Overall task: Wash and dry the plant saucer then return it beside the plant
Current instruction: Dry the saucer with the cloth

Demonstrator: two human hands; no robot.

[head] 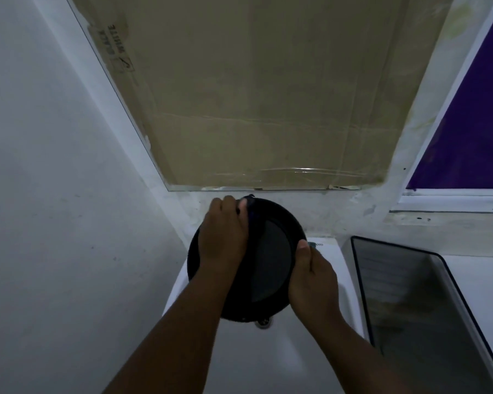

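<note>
A round black plant saucer (271,260) is held tilted above a white sink (268,354). My right hand (313,280) grips its right rim, thumb on the inner face. My left hand (224,234) lies over the saucer's left half and presses a dark cloth (250,211) against its upper left rim. Only a strip of the cloth shows beside my fingers. The sink drain (264,322) peeks out just below the saucer. No plant is in view.
A mirror covered with brown cardboard (268,95) hangs on the wall above the sink. A white wall (54,223) closes the left side. To the right sits a dark-rimmed glass lid (410,308) on a white appliance, under a purple window panel (473,123).
</note>
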